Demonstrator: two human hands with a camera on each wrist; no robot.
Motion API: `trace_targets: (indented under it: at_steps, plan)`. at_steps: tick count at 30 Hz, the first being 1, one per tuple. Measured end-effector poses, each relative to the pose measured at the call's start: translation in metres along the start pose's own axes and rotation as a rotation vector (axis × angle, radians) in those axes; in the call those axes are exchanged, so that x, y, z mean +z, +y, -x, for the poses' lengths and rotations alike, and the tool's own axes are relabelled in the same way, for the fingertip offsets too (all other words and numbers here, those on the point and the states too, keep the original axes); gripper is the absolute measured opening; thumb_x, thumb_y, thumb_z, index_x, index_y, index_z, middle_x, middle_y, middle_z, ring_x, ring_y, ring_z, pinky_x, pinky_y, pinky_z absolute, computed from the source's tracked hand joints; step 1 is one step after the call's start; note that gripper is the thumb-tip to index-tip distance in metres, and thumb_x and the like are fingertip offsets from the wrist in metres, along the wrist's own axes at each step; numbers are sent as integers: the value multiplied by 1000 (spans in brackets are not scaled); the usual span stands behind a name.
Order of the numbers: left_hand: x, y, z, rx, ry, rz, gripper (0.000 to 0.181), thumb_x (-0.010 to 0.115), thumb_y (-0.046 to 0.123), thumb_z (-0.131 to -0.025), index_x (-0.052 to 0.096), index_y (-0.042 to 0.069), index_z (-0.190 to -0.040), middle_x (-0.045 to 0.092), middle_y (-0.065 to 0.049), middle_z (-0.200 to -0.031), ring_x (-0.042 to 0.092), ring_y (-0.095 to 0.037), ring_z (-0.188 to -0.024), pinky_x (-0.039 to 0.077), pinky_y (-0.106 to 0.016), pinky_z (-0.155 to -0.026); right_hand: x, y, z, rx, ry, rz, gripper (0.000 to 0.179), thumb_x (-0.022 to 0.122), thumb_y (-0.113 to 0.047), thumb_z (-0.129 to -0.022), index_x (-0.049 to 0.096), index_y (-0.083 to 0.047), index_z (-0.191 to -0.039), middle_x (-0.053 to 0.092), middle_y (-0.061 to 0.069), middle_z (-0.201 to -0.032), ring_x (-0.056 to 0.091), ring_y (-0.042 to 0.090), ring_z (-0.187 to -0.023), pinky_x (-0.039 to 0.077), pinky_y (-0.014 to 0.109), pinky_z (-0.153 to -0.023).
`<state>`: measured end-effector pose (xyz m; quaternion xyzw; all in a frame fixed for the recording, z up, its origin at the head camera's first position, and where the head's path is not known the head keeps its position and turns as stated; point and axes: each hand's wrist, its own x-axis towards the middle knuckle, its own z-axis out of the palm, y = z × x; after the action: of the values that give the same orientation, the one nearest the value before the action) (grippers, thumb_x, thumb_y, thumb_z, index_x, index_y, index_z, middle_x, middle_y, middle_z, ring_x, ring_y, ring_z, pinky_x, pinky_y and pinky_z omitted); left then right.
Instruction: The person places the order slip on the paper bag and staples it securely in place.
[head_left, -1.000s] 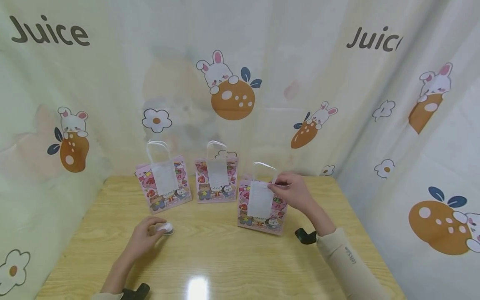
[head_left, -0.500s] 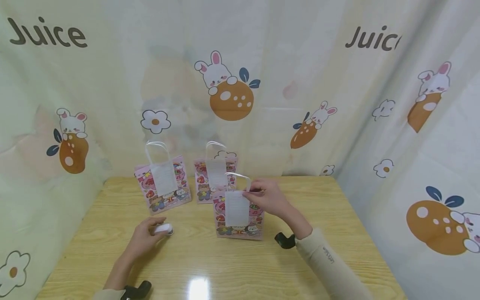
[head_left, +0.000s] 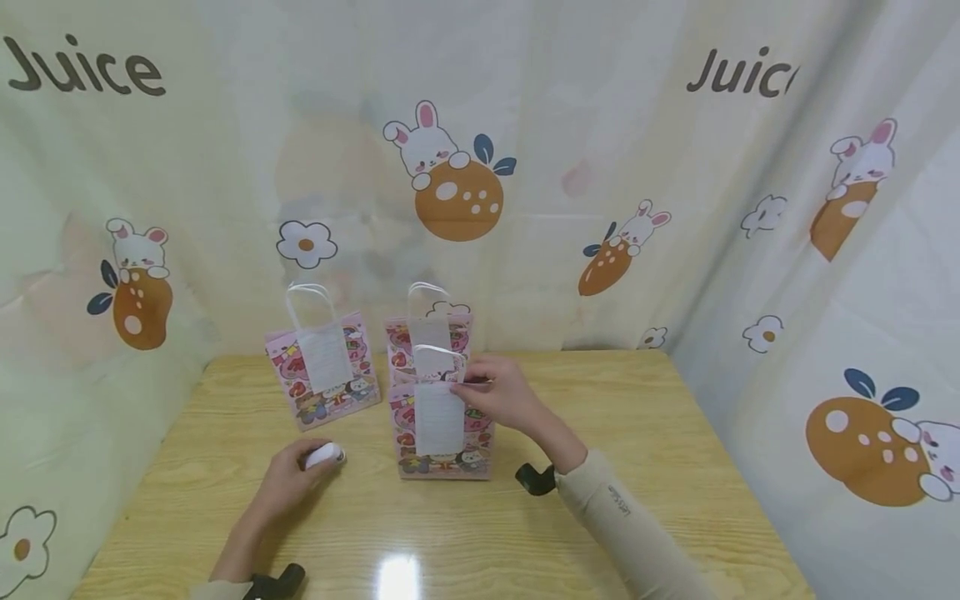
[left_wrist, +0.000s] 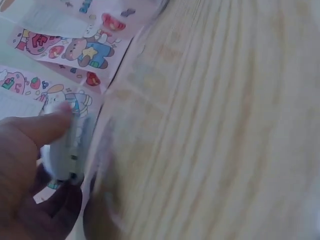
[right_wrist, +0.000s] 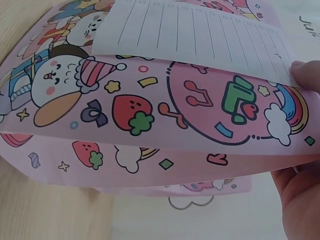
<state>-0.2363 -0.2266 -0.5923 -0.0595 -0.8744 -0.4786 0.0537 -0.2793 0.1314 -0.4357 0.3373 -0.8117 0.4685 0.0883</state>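
My right hand pinches the upper right edge of a pink cartoon gift bag with white handles. In the right wrist view, the thumb lies on a white lined paper over the bag's front, and the fingers go behind the front panel. My left hand holds a small white object that looks like a mini stapler between thumb and fingers, low over the table. A matching bag stands behind the held one and is partly hidden by it. Another bag stands tilted at the left.
Both rear bags carry white papers and stand near the back curtain. The wooden table spreads around the hands. Black wrist mounts sit on both forearms.
My right hand has moved the held bag leftward and slightly nearer, in front of the middle bag. The left hand stays in place, with the white stapler turned a little.
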Motion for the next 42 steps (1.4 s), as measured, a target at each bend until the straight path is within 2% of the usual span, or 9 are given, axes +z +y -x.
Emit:
trace_targets:
  at_steps: [6, 13, 17, 19, 23, 26, 31, 38, 42]
  plan:
    - [5, 11, 7, -22, 48, 263, 32, 57, 14, -100, 49, -6, -124, 56, -22, -118, 58, -17, -95, 49, -23, -78, 3, -23, -4, -27, 16, -30, 3, 72, 7, -83, 69, 8, -83, 64, 14, -83, 63, 22, -77, 55, 23, -72]
    - [5, 51, 14, -122, 66, 439, 29, 38, 11, -105, 37, -8, -127, 46, -14, -111, 45, -12, -91, 44, -25, -80, 15, -9, -10, -7, 59, -65, 2, 71, 6, -84, 70, 6, -83, 65, 13, -85, 64, 25, -81, 56, 25, -72]
    - [0, 73, 16, -110, 69, 480, 33, 31, 20, -108, 42, -8, -121, 46, -7, -101, 44, -15, -85, 41, -25, -74, 22, 14, -13, 18, 67, -110, 5, 73, -1, -86, 72, 3, -87, 66, 8, -89, 66, 22, -85, 56, 26, -73]
    - [-2, 81, 17, -83, 77, 473, 34, 35, 23, -107, 46, -7, -119, 47, -7, -100, 45, -16, -84, 41, -25, -72, 25, 24, -13, 18, 69, -132, 4, 73, -3, -86, 73, 0, -88, 66, 6, -90, 66, 20, -86, 56, 27, -73]
    - [-5, 99, 16, -69, 118, 481, 31, 60, 15, -98, 50, -5, -119, 51, -11, -112, 52, -17, -92, 47, -23, -76, 25, 23, -13, 24, 69, -133, 5, 73, -2, -86, 73, 0, -91, 66, 6, -91, 66, 20, -88, 56, 27, -74]
    - [-10, 115, 15, -97, 158, 573, 42, 73, 5, -87, 49, -4, -120, 56, -9, -116, 58, -16, -96, 52, -25, -79, 27, 23, -13, 23, 71, -118, 4, 72, 1, -86, 72, 3, -90, 66, 9, -91, 66, 23, -88, 56, 27, -75]
    - [-17, 146, 16, -118, 185, 693, 49, 76, -3, -80, 50, -3, -122, 64, -4, -110, 63, -15, -97, 53, -26, -82, 30, 24, -14, -10, 71, -105, 4, 70, 6, -86, 69, 10, -85, 64, 16, -88, 65, 31, -86, 56, 28, -74]
    - [-14, 184, 7, 70, 123, 679, 57, 74, -11, -78, 49, -6, -128, 59, -19, -122, 63, -22, -103, 53, -31, -85, 27, 21, -15, -21, 80, -89, 6, 73, 0, -85, 70, 1, -81, 64, 5, -85, 65, 19, -82, 56, 26, -73]
    - [-9, 200, 0, 113, 133, 623, 54, 81, -9, -72, 54, -5, -118, 63, -20, -113, 65, -22, -96, 55, -31, -81, 28, 23, -14, -29, 71, -91, 7, 74, -2, -85, 70, -2, -80, 63, 3, -83, 64, 16, -80, 56, 27, -72]
